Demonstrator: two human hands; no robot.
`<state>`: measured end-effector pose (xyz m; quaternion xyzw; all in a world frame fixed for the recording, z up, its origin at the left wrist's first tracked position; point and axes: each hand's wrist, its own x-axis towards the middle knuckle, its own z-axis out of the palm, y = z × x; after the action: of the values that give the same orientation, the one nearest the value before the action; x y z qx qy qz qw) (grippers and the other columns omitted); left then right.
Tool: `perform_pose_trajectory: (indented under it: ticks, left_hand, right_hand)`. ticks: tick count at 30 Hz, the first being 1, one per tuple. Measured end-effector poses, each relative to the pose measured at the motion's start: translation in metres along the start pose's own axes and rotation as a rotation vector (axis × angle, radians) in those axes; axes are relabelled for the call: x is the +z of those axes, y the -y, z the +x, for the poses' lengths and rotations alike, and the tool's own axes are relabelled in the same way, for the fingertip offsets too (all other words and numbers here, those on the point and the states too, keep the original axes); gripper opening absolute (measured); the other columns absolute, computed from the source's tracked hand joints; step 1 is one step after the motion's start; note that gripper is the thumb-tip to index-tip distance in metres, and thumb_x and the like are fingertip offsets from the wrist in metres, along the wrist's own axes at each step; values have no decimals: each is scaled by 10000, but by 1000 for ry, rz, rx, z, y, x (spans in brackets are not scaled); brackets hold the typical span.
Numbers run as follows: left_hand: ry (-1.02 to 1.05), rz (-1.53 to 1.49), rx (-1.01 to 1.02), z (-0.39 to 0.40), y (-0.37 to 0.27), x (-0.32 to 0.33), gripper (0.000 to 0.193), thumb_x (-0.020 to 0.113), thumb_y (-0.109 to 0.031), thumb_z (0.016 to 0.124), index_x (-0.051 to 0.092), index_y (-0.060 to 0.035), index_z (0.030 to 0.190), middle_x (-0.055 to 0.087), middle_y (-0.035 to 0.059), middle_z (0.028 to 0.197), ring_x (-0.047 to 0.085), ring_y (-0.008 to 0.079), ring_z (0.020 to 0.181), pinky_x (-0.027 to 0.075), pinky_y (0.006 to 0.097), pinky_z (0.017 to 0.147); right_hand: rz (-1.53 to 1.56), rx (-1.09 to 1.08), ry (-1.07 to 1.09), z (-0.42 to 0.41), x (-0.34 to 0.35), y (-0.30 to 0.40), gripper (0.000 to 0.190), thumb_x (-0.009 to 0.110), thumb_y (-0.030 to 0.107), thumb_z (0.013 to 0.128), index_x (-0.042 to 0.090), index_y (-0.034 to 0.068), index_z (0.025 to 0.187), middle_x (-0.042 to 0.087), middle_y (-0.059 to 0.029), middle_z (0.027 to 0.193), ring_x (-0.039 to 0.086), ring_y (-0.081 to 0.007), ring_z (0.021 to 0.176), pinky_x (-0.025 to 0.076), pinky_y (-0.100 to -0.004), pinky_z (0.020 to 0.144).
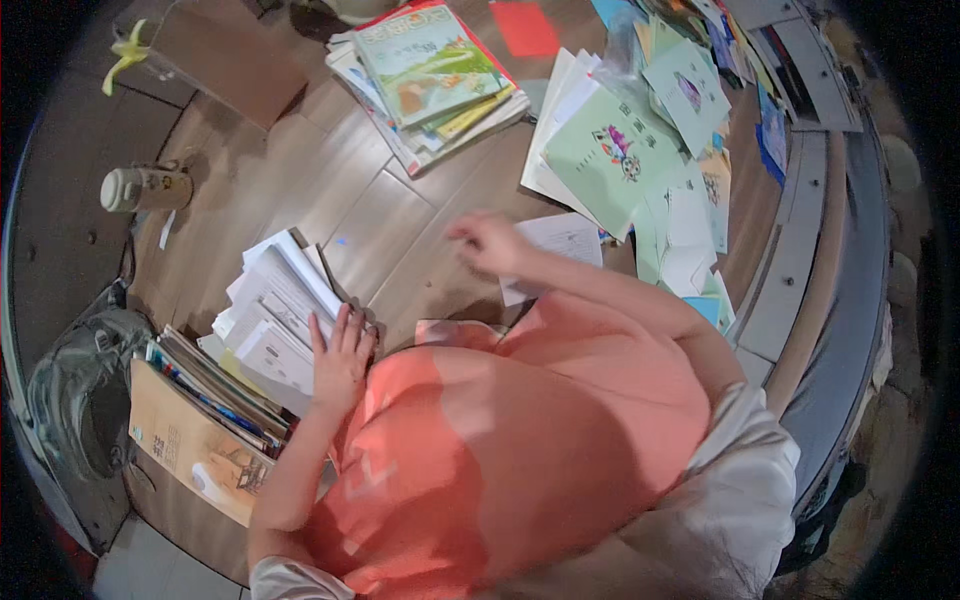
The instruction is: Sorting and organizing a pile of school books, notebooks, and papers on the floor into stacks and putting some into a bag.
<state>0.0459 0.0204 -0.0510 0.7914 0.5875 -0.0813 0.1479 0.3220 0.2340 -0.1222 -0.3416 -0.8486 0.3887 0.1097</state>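
My left hand [343, 361] lies on the right edge of a stack of printed papers [274, 322], fingers spread and palm down. The sheets are fanned unevenly, and some bear pictures. My right hand [489, 241] hovers in front of my orange-red top, blurred, with its fingers curled. No object shows in it, but its grip is unclear. A loose printed sheet [564, 241] lies just right of that hand, partly under my forearm. Left of my left forearm stands a row of books [217, 394], with a tan-covered book [196, 442] outermost.
A pile of booklets [435, 75] lies ahead on the wood-plank surface [360, 217]. Green-covered booklets [611, 154] and papers spread at right, near drawers [795, 225]. A red card [525, 28], a brown box [229, 60], a bottle [146, 189] and a dark bag [90, 390] lie around.
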Motion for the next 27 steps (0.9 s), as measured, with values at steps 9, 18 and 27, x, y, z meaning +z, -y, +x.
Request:
perform_pose_trajectory:
  ticks: [9,18,27]
  left_hand:
    - [44,277,-110,19,13,7,394,542,-151,838,544,-92,1227,453,106,1379,257,300,1424,87,702,1115]
    - [12,7,-229,-8,22,-30,655,646,-174,752,438,-63,1363,387,156,1436,264,339,1420,158,701,1080]
    - [186,3,-340,-60,-16,22,392,517,-287,882,557,-62,1200,465,181,1342,454,302,1253,425,488,969]
  right_hand:
    - [-643,137,134,-77,-100,-55,509,751,165,678,562,145,1150,579,-103,1118,570,-291,1050,370,-460,982]
    - [108,96,258,-61,-98,38,257,546,150,916,609,60,1148,633,-118,1108,633,-251,948,513,-397,804]
    - [-722,348,258,-109,-41,-17,293,619,216,806,538,51,1034,653,-181,891,647,-365,827,517,-461,698]
